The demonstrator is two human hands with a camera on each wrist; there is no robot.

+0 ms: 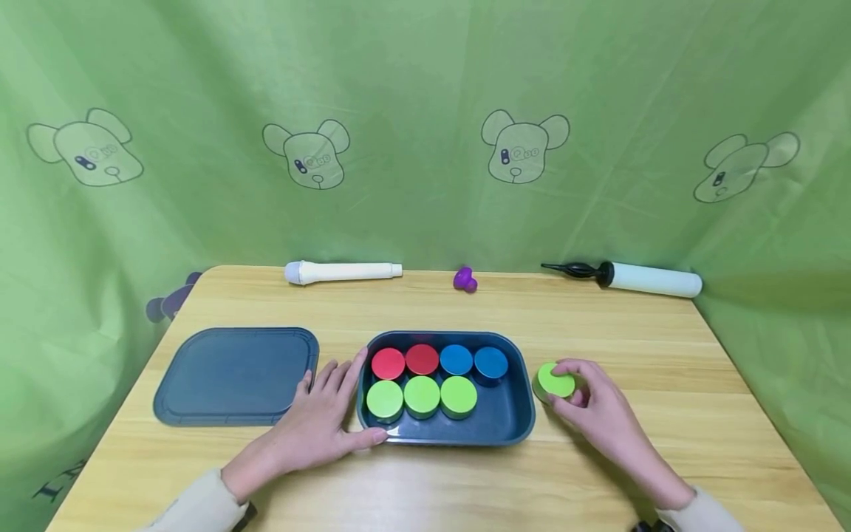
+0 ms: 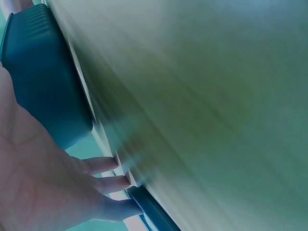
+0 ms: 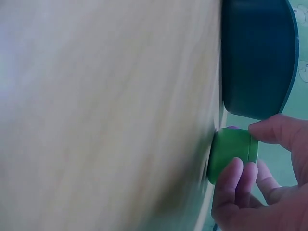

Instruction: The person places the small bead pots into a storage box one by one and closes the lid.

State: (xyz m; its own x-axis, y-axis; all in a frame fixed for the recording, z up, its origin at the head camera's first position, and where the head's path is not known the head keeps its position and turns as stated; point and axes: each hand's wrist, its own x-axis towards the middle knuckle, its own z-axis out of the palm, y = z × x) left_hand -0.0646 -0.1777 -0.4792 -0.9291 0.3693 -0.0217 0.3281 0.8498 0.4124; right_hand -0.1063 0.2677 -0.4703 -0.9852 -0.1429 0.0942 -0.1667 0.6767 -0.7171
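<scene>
Green curtain (image 1: 425, 81) behind worktop (image 1: 432, 488). Left hand (image 1: 315, 425), fingers spread, touched the tray (image 1: 505, 417); right hand (image 1: 598, 406) pinched a green tub (image 1: 550, 381) just outside its right end. Loading, I judged; next move likely called for lifting it in.

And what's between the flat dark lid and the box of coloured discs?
The left hand and a strip of wooden tabletop, as the head view shows.
</scene>
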